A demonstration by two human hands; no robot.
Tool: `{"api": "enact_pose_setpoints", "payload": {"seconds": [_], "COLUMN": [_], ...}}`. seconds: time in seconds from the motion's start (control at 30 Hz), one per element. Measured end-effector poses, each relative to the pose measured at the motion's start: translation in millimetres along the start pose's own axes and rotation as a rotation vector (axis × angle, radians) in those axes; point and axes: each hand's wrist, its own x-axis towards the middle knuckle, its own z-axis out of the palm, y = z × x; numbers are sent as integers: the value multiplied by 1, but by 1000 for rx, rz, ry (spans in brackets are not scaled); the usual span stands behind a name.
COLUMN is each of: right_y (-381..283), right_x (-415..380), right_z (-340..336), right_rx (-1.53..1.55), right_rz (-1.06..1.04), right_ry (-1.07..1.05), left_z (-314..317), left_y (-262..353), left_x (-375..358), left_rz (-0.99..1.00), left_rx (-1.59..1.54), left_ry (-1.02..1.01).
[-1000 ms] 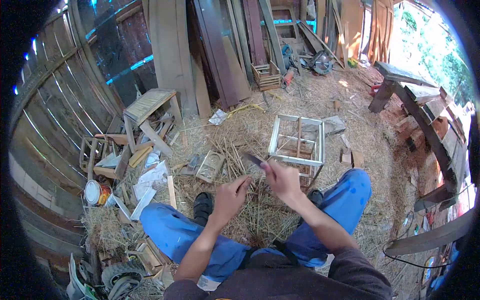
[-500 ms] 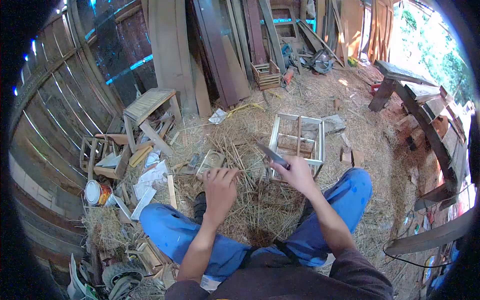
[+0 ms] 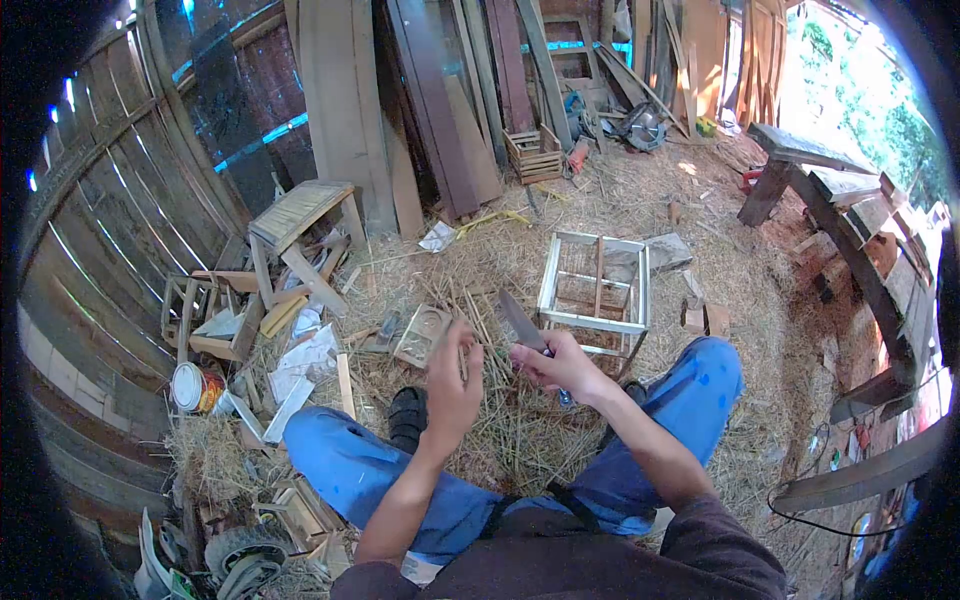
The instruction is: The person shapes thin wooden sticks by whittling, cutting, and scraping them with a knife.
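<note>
My right hand (image 3: 568, 366) is wrapped round the handle of a knife (image 3: 520, 322), its broad blade pointing up and to the left. Just left of the blade, my left hand (image 3: 453, 385) is raised with its fingers apart and slightly blurred; I see nothing held in it. Thin straw-like sticks (image 3: 477, 310) lie on the ground beyond both hands. Behind my left fingers lies a small wooden piece with a round recess (image 3: 420, 332), partly covered by the hand. A pale wooden frame (image 3: 596, 322) stands beyond my right hand, apart from the knife.
A small wooden stool (image 3: 300, 212) and a paint can (image 3: 187, 386) stand at the left. Boards (image 3: 340, 120) lean on the back wall near a slatted crate (image 3: 534, 155). A circular saw (image 3: 643, 130) lies at the back. A rough bench (image 3: 815, 147) runs along the right.
The knife and my right hand have moved left and down, closer to my left hand. My left hand has shifted right, and its fingers now point upward.
</note>
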Motion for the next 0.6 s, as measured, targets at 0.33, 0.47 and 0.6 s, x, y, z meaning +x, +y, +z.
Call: {"api": "enact_pose_setpoints", "payload": {"seconds": [0.33,0.47,0.6], "right_y": [-8,-5,-10], "right_x": [8,11,9], "right_z": [14,13,13], "right_rx": [139,18,-29], "right_rz": [-54,-118,-153], "right_ry": [92,124,113], "left_z": [19,23,23], "left_y": [-3,-10,-16], "left_x": [-14,-13,-14], "left_rz": [-372,-423,-526], "left_rx": [-622,-759,-945], "left_ry": [-311,-316,-412]}}
